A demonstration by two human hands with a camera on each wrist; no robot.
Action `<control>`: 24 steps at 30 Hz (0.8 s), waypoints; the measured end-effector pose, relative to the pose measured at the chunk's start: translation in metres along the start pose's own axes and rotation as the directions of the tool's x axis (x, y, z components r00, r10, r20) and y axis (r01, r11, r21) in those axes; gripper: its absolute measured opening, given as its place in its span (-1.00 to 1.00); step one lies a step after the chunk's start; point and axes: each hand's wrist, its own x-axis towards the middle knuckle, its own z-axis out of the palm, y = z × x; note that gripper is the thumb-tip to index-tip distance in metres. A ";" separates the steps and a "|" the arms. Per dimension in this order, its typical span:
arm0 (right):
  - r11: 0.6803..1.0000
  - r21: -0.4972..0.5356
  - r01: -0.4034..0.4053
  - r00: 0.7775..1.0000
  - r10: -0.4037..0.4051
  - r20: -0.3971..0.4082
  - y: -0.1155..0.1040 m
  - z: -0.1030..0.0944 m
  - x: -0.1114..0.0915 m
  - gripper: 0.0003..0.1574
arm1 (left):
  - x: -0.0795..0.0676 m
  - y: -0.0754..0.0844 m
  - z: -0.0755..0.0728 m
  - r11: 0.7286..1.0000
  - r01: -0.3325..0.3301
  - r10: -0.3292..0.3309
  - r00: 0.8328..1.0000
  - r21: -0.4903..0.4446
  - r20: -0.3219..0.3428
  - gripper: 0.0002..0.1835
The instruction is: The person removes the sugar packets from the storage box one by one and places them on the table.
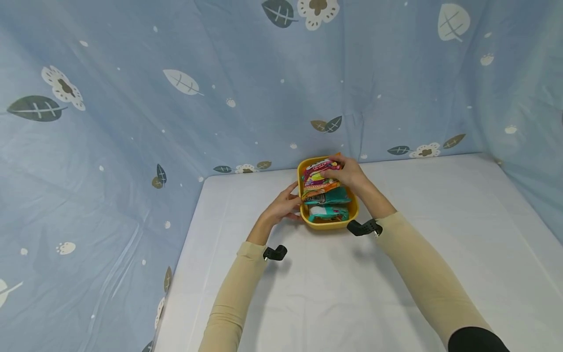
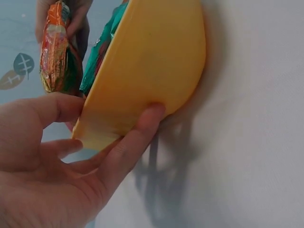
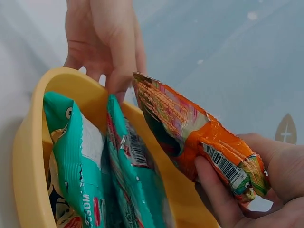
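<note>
A yellow plastic basket (image 1: 329, 226) stands on the white table near its back edge. Inside it, two teal snack packets lie side by side, the nearer one (image 1: 328, 212) and the middle one (image 1: 330, 196). My right hand (image 1: 349, 173) grips an orange and purple snack packet (image 1: 320, 177) over the far part of the basket; its barcode side shows in the right wrist view. My left hand (image 1: 281, 208) is at the basket's left side, its thumb at the rim and its fingers (image 2: 135, 137) against the outer wall.
A white cloth covers the table (image 1: 299, 293). A blue curtain (image 1: 246, 98) with leaf and flower prints hangs right behind the basket and along the left side. Black wrist mounts (image 1: 364, 228) stick out from both sleeves.
</note>
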 end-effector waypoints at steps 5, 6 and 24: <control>1.000 -0.014 0.012 1.000 -0.012 0.002 -0.004 -0.003 -0.004 -0.07 | -0.002 0.003 0.000 1.000 0.002 -0.002 1.000 0.003 0.011 -0.19; 1.000 -0.015 0.015 1.000 -0.015 0.002 -0.005 -0.004 -0.005 -0.07 | -0.002 0.003 0.000 1.000 0.001 -0.001 1.000 0.002 0.009 -0.19; 1.000 -0.012 0.027 1.000 -0.027 -0.006 -0.009 -0.021 -0.015 -0.08 | -0.003 0.003 0.000 1.000 -0.017 0.017 1.000 0.005 -0.014 -0.21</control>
